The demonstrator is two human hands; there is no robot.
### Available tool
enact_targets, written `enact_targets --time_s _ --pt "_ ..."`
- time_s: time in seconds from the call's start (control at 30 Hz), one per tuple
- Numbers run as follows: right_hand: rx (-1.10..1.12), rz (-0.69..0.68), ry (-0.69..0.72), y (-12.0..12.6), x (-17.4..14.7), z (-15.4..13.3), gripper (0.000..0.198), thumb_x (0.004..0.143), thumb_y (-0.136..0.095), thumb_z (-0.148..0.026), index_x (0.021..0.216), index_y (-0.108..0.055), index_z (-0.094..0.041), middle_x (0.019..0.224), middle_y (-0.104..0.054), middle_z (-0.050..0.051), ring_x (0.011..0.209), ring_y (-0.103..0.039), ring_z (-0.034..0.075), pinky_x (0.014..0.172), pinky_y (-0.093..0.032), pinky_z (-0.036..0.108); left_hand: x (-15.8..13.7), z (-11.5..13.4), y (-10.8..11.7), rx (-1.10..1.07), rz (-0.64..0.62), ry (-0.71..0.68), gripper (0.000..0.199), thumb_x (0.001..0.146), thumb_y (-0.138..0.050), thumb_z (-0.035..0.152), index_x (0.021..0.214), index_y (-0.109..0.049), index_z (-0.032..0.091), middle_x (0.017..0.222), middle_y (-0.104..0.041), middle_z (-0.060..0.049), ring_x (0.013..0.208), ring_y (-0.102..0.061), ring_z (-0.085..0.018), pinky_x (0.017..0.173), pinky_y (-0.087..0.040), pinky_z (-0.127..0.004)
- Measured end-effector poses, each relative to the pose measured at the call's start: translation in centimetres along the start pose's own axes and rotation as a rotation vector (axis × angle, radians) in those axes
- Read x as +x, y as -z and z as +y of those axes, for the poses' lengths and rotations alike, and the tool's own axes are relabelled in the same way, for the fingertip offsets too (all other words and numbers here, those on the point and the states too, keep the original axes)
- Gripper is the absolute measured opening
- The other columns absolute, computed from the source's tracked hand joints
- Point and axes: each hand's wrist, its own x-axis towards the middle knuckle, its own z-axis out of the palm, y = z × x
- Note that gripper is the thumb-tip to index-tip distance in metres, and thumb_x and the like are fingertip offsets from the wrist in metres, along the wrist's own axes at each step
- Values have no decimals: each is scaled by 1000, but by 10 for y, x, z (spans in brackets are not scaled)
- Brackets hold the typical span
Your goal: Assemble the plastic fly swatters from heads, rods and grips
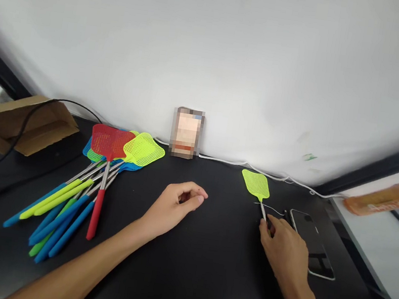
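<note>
The right hand [284,247] grasps a yellow-green fly swatter [256,184] on the right part of the black worktop [200,264], thumb and fingers closed around the lower shaft; the grip end is hidden under the palm. The swatter's mesh head points to the far side, and its silver shaft runs nearer, down to the fingertips. A thin white cord [269,207] crosses just beside the shaft. Just to the right of this hand lies a phone [315,244] with a dark face and a pale edge, partly covered by the hand in this view.

The left hand [175,208] is released, its fingers loosely curled and the thumb near the fingertips, above the middle of the worktop. To its left, a pile of fly swatters [76,207] lies with heads to the far side and handles fanned toward the near left. Blue, green and yellow-green handles overlap there, and a red fly swatter [95,214] lies on top, its head partly over the others.

At the far edge, a blurred box [186,135] stands against the white wall [215,47], with a white cable [220,160] along the wall's foot. At the far left sits an open cardboard box [41,138], a black cable [26,118] looping across it. On the far right, past a dark frame [353,247], is an orange bottle [389,199].
</note>
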Motion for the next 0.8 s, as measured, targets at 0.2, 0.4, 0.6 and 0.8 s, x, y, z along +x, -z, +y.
enact_targets --time_s 0.2,0.4,0.6,0.8 --pt "119 168 115 19 6 -30 28 99 -56 -35 111 -72 -15 81 -68 6 79 -66 25 70 -43 35 -1 -1 0 -13 -39 -34 20 93 -64 36 96 -73 19 77 -59 0 74 -57 -16 72 -43 -29" --pt "368 60 470 17 15 -112 24 102 -51 -31 111 -70 -19 85 -69 6 81 -66 22 72 -47 33 0 6 8 -10 -11 -78 18 94 -62 32 97 -73 18 78 -62 0 73 -59 -16 72 -45 -29" --pt "305 -17 670 -3 16 -155 28 104 -46 -27 122 -66 -17 100 -72 9 93 -67 24 71 -47 33 7 7 26 62 113 -156 20 94 -61 33 98 -73 19 83 -68 -3 74 -62 -17 74 -49 -29" --pt "314 -21 708 -4 12 -152 34 105 -43 -26 129 -63 -15 103 -72 11 94 -66 25 73 -49 36 5 19 78 557 486 -222 27 97 -54 39 91 -71 19 83 -72 -3 75 -63 -18 71 -45 -29"
